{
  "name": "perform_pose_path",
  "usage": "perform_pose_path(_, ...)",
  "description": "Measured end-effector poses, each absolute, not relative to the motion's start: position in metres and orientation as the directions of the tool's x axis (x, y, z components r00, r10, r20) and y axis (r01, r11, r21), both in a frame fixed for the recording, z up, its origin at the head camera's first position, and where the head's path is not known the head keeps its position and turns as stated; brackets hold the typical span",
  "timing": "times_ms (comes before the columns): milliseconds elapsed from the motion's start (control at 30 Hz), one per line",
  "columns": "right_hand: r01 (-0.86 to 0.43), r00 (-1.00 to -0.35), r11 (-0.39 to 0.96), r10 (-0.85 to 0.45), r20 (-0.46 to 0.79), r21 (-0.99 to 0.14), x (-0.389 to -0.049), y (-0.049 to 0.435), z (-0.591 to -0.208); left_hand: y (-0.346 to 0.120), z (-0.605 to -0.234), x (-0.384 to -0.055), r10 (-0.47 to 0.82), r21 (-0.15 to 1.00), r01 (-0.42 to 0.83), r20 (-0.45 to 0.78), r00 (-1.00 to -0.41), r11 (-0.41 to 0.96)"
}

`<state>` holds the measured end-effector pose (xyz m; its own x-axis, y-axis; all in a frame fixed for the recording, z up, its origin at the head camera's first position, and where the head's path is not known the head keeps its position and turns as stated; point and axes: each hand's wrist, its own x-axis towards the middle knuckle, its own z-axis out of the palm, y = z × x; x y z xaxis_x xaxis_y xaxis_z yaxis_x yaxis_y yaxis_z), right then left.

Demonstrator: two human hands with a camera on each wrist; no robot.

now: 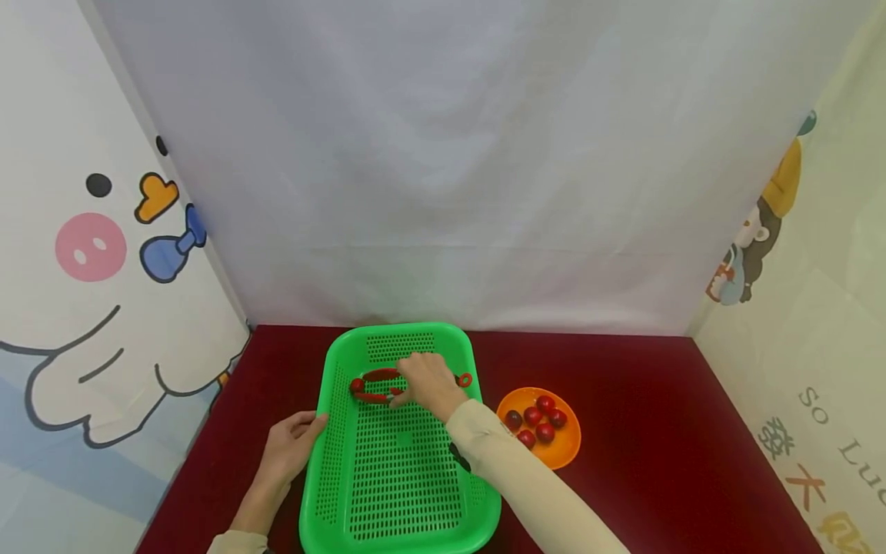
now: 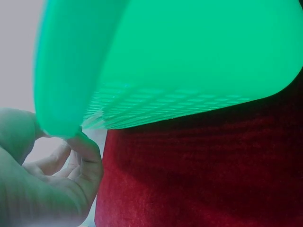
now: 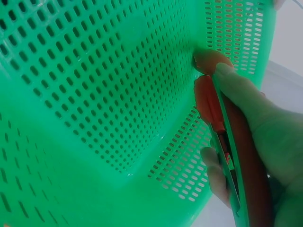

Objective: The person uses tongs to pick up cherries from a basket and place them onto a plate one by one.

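Observation:
Near the far end of a green plastic basket (image 1: pixel 408 492), my right hand (image 1: pixel 431 382) grips red tongs (image 3: pixel 248 165) around their middle. A small round plum-like red fruit (image 1: pixel 356 386) sits between the tongs' red tips, beside the basket's left wall; whether they squeeze it I cannot tell. The ring end of the tongs sticks out to the right of the hand. In the right wrist view the thumb lies along one arm of the tongs, fingers on the other side. My left hand (image 1: pixel 291 446) pinches the basket's left rim (image 2: pixel 61 113) between thumb and fingers.
An orange plate (image 1: pixel 569 446) holding several dark red fruits (image 1: pixel 544 432) stands right of the basket, partly behind my right forearm. Dark red cloth (image 1: pixel 644 431) covers the table. White curtain (image 1: pixel 443 192) and printed sheets close off the back and sides.

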<state>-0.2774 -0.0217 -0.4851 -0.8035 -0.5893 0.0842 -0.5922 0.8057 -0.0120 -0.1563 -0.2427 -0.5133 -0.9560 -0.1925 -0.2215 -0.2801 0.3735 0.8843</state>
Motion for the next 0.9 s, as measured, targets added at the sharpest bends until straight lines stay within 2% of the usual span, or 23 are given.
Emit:
perform_pose_path(333,-0.594,-0.803,0.802,-0.590,0.080,-0.056,-0.2792,-0.0217,-0.4877,-0.2412,-0.5121,-0.1558,-0.190,0.888,-0.281,-0.225,-0.956,0.364)
perform_pose_path(900,-0.608,-0.792,0.792,-0.601,0.104,-0.052,-0.2791,-0.0245,-0.4892,-0.2438,-0.5104,-0.1534,-0.188,0.888,-0.281,-0.225,-0.956,0.365)
